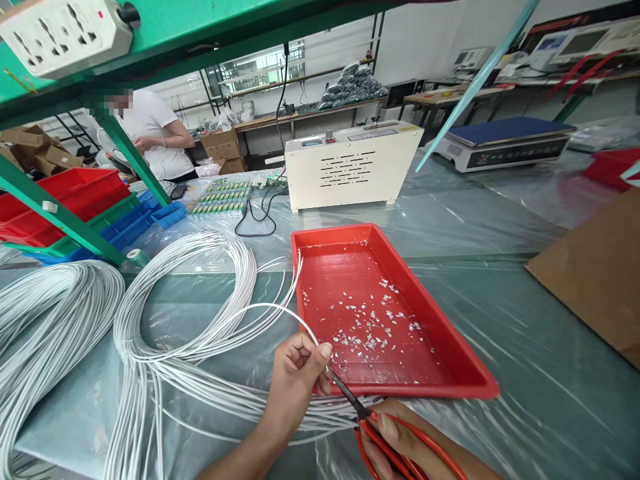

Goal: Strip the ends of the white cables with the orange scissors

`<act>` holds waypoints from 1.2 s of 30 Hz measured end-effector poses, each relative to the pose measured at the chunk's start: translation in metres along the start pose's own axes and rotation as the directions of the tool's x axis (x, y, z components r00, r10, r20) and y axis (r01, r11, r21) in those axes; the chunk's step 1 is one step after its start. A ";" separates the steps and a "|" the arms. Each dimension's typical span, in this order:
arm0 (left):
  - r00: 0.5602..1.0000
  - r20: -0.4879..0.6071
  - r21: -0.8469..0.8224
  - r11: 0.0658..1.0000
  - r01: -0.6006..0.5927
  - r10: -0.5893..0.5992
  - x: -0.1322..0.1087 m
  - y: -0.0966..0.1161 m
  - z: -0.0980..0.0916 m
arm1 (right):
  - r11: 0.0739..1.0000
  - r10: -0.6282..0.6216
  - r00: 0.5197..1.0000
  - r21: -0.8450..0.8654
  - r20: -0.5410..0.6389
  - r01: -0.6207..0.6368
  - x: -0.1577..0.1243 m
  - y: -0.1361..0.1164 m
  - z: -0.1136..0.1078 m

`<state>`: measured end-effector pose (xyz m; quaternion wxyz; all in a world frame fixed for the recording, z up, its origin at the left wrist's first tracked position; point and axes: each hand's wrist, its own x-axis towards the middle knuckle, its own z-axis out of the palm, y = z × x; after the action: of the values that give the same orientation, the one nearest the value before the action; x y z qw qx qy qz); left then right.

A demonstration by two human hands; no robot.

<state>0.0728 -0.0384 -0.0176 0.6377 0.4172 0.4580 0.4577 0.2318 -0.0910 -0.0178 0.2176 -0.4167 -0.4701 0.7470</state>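
The left hand [295,375] pinches a wire [270,306] at the near left corner of the tray [427,310]; the right hand [400,437] grips scissors [350,397], blades by the wire. Scraps [371,342] dot the tray.

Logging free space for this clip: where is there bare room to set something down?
The widest free patch is the table between the red tray and the cardboard. A smaller gap lies between the beige machine and the scale. Crowded: the left, under white cable coils, and the tray's near edge, where left hand, right hand and pliers are.
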 end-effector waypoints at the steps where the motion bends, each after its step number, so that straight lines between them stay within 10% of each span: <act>1: 1.000 -0.002 0.003 1.000 0.001 -0.001 0.000 0.000 0.000 | 1.000 0.004 1.000 0.002 -0.003 -0.004 0.000 0.000 0.000; 36: 0.998 0.021 -0.161 0.984 0.070 -0.067 -0.002 0.002 0.005 | 0.985 -0.173 0.979 -0.019 -0.105 0.172 0.020 0.019 0.013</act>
<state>0.0773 -0.0404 -0.0137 0.6884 0.3514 0.4285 0.4680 0.2114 -0.0923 -0.0399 0.3040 -0.4145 -0.4958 0.6999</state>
